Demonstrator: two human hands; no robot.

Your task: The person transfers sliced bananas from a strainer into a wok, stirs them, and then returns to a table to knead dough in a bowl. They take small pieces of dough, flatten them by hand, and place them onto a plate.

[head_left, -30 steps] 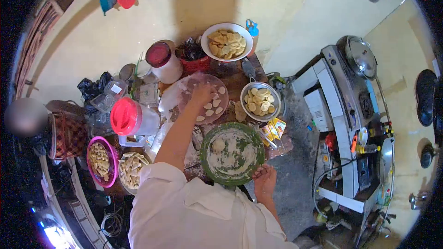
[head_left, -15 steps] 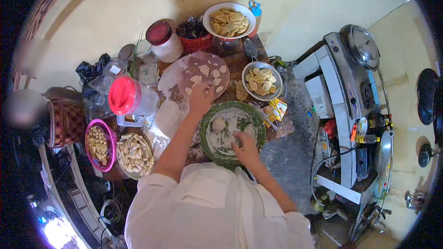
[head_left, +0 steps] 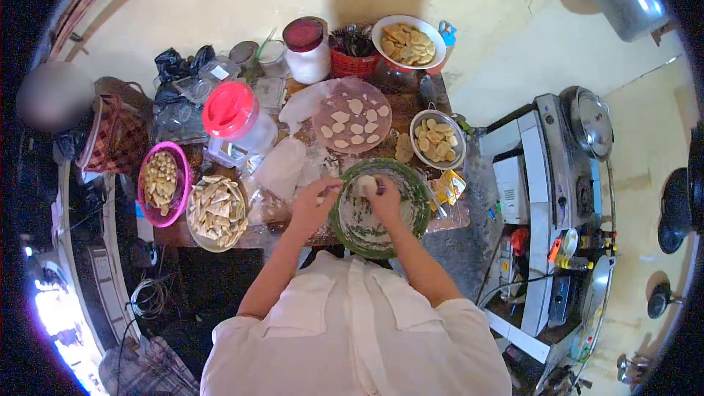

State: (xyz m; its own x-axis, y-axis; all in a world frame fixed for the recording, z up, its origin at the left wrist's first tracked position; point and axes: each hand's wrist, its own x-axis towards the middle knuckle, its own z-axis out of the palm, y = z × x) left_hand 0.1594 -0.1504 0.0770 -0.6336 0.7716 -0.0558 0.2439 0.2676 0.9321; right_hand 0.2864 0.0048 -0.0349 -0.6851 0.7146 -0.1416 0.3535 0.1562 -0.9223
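A green basin [head_left: 345,229] dusted with white flour stands in front of me at the table's edge. Inside it, a pale dough ball [head_left: 365,185] lies under the fingers of my right hand [head_left: 386,202], which close around its side. My left hand [head_left: 315,204] hovers by the basin's left rim, fingers stretched toward the dough and nothing visible in them. Beyond the basin, a round floured board [head_left: 350,94] carries several small flat dough pieces [head_left: 357,129].
Right of the board stands a metal bowl of round slices [head_left: 438,139]. On the left are a pink basket [head_left: 182,169], a plate of folded pieces [head_left: 218,214] and a red-lidded jar [head_left: 229,110]. A white bowl [head_left: 380,28] of fried pieces stands behind; a stove [head_left: 561,139] is at right.
My left hand has come back from the round board to the basin's left side. My right hand has moved up within the basin onto the dough ball. The view has shifted.
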